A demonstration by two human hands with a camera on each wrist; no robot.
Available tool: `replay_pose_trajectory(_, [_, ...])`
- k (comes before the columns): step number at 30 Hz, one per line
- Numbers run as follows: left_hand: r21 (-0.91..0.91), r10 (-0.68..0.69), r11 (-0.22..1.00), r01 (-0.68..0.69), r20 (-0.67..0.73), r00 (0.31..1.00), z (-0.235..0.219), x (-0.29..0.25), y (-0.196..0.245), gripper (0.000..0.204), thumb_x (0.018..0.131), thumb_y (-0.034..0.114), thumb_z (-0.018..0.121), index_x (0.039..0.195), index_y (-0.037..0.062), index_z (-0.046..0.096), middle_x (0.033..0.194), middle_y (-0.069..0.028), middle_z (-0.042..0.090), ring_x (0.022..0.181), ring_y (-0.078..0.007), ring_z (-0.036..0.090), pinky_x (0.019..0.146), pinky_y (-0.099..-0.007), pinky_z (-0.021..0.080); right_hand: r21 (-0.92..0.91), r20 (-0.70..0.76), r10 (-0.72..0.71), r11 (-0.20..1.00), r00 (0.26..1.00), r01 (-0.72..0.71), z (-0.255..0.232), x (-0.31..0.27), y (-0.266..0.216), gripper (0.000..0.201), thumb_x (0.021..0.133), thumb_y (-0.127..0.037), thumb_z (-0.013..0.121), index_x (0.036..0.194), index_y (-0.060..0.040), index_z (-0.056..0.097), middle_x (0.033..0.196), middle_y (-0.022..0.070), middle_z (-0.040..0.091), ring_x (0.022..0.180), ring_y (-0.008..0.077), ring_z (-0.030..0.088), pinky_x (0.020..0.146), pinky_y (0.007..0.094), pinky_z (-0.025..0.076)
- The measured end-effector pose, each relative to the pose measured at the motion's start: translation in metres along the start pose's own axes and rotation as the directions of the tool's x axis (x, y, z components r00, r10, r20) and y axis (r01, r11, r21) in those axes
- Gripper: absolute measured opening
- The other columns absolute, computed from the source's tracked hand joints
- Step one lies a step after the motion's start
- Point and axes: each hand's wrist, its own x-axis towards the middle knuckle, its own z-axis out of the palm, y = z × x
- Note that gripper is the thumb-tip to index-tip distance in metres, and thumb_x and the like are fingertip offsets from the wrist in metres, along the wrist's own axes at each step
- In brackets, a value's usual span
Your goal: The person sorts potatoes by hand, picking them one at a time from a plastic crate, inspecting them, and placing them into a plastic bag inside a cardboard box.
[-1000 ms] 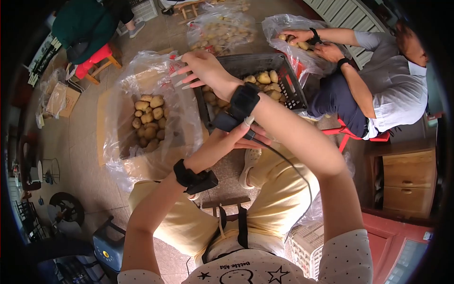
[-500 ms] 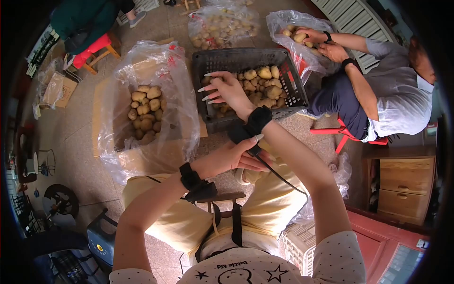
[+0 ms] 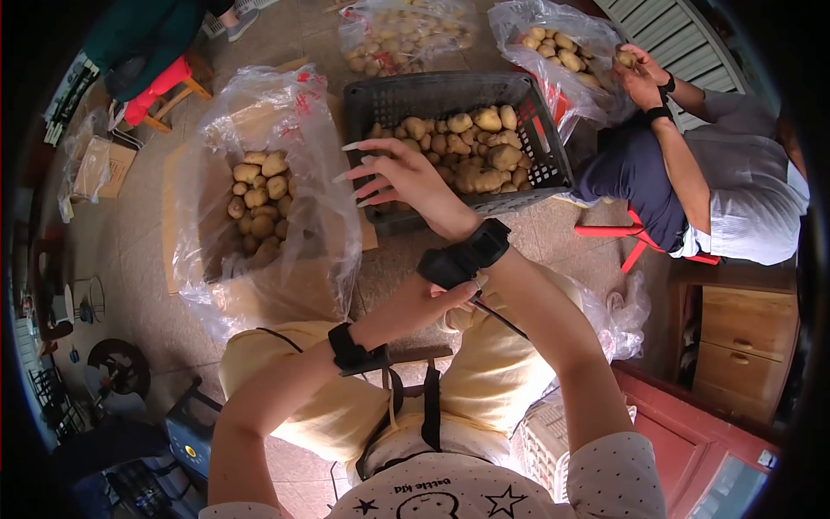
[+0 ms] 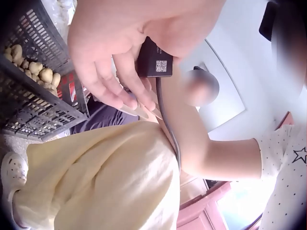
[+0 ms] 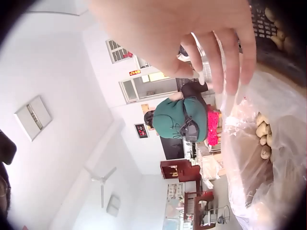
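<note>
My left hand [image 3: 406, 303] reaches across to my right wrist and holds the small black wrist camera [image 3: 448, 266] strapped there. In the left wrist view its thumb and fingers lie around the black camera, from which a dark cable [image 4: 165, 115] runs down. My right hand [image 3: 406, 180] holds nothing; its fingers are spread and loosely bent over the near left corner of a black plastic crate [image 3: 432, 85]. Potatoes [image 3: 480, 151] lie inside that crate. Left of it, more potatoes [image 3: 259, 195] sit in a box lined with a clear plastic bag [image 3: 320, 216].
Another person [image 3: 735, 164] sits at the right on a red stool [image 3: 635, 238], a potato in hand beside a bag of potatoes [image 3: 562, 52]. Behind the crate stands another potato bag [image 3: 406, 35]. A pale crate [image 3: 549, 441] is near my right hip.
My right hand has come down and back from above the crate's left side to its near left corner. The left hand stays at the wrist camera. The other person's hands have lifted a potato.
</note>
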Motion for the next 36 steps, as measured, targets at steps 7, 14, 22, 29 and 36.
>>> replay_pose_trajectory(7, [-0.031, -0.03, 0.999, 0.029, -0.026, 0.999, 0.004, 0.0, 0.016, 0.032, 0.097, 0.021, 0.049, 0.123, 0.0021, 0.048, 0.105, -0.0081, 0.063, 0.1, -0.0156, 0.06, 0.084, -0.0283, 0.049, 0.075, -0.024, 0.064, 0.995, 0.998, -0.062, -0.001, -0.002, -0.015, 0.029, 0.096, -0.023, 0.046, 0.12, -0.0077, 0.05, 0.106, 0.0128, 0.065, 0.084, 0.0174, 0.065, 0.076, 0.0289, 0.052])
replay_pose_trajectory(14, [0.184, -0.078, 0.981, 0.066, 0.06, 0.995, 0.001, -0.001, 0.014, 0.037, 0.097, 0.025, 0.049, 0.124, -0.0002, 0.047, 0.111, -0.0109, 0.063, 0.104, -0.019, 0.06, 0.089, -0.0316, 0.047, -0.159, -0.153, -0.027, 0.987, 0.988, 0.002, -0.049, 0.019, -0.009, 0.031, 0.097, -0.024, 0.042, 0.119, -0.0055, 0.052, 0.101, 0.0114, 0.067, 0.084, 0.017, 0.065, 0.075, 0.0278, 0.052])
replay_pose_trajectory(22, [-0.11, -0.079, 0.991, 0.074, -0.043, 0.996, 0.002, 0.022, -0.013, 0.054, 0.098, 0.047, 0.038, 0.127, 0.002, 0.046, 0.116, -0.0123, 0.061, 0.108, -0.0201, 0.058, 0.093, -0.0311, 0.045, -0.119, -0.331, 0.011, 0.991, 0.943, -0.054, -0.038, 0.029, 0.012, 0.029, 0.095, -0.025, 0.044, 0.114, -0.0047, 0.05, 0.093, 0.0101, 0.067, 0.075, 0.0148, 0.064, 0.067, 0.0254, 0.051])
replay_pose_trajectory(29, [-0.158, -0.128, 0.979, 0.128, 0.007, 0.992, -0.006, 0.021, -0.02, 0.056, 0.098, 0.046, 0.037, 0.126, -0.0012, 0.046, 0.117, -0.0152, 0.06, 0.109, -0.0211, 0.059, 0.091, -0.0318, 0.046, -0.355, -0.275, -0.344, 0.904, 0.898, 0.238, -0.031, 0.033, 0.013, 0.027, 0.091, -0.013, 0.052, 0.116, -0.0028, 0.05, 0.086, 0.0103, 0.067, 0.069, 0.0127, 0.063, 0.062, 0.0255, 0.051])
replay_pose_trajectory(36, [0.11, -0.209, 0.97, 0.218, -0.084, 0.974, -0.002, 0.004, -0.007, 0.046, 0.096, 0.039, 0.046, 0.121, -0.0003, 0.049, 0.109, -0.0098, 0.066, 0.099, -0.0184, 0.063, 0.084, -0.0292, 0.049, -0.928, 0.056, -0.316, 0.333, 0.947, 0.166, -0.071, 0.027, 0.002, 0.025, 0.088, -0.02, 0.055, 0.107, -0.0038, 0.058, 0.082, 0.011, 0.068, 0.07, 0.0215, 0.066, 0.067, 0.0332, 0.051])
